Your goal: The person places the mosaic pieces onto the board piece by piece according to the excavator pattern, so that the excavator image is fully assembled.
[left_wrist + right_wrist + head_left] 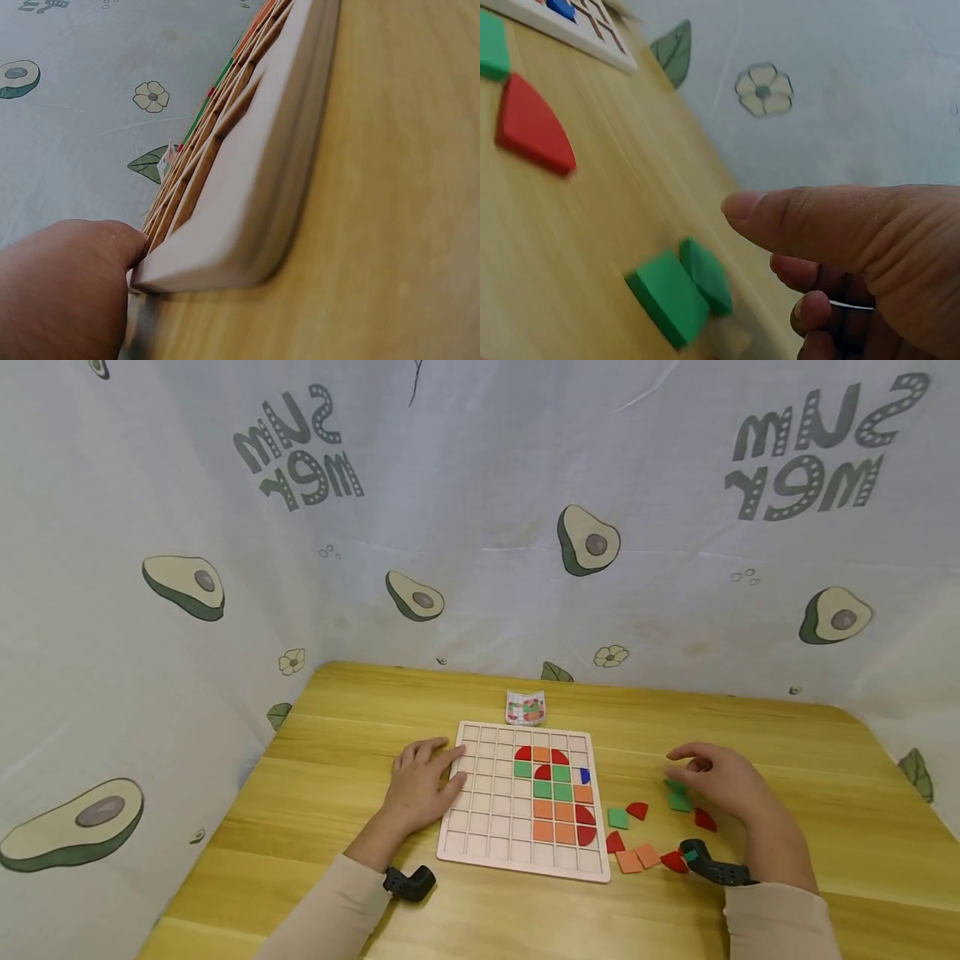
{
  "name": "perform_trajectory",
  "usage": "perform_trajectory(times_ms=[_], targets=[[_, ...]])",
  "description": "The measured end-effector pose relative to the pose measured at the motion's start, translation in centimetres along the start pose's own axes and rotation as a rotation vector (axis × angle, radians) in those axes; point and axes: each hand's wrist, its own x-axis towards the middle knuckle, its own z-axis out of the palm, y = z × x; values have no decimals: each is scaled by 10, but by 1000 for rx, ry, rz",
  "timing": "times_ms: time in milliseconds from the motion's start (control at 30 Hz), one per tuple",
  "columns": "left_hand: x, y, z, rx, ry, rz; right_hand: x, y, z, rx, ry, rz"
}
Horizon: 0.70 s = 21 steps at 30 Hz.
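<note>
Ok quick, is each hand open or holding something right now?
Left hand: open, resting on the edge of the pale, gridded wooden board.
Right hand: open, loosely curled, holding nothing visible, near flat green pieces.

Pale wooden grid board [476,843] lying flat in the lower centre of the head view, its right side partly filled with red quarter-circle tiles [522,753], orange square tiles [542,755], green square tiles [562,792] and one blue piece [585,776]; toward the lower right, a loose green square [680,802] lies against another green piece [706,277], partly hidden
</note>
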Motion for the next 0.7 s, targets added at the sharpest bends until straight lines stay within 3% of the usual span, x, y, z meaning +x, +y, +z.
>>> perform_trajectory(times_ms=[167, 367, 700], targets=[[-1, -2, 0, -3, -16, -13, -3, 17, -6, 14, -62, 45], [0, -2, -1, 1, -3, -7, -2, 20, -7, 36, -125, 100], [0, -1, 0, -6, 9, 7, 2, 19, 1, 67, -128, 78]])
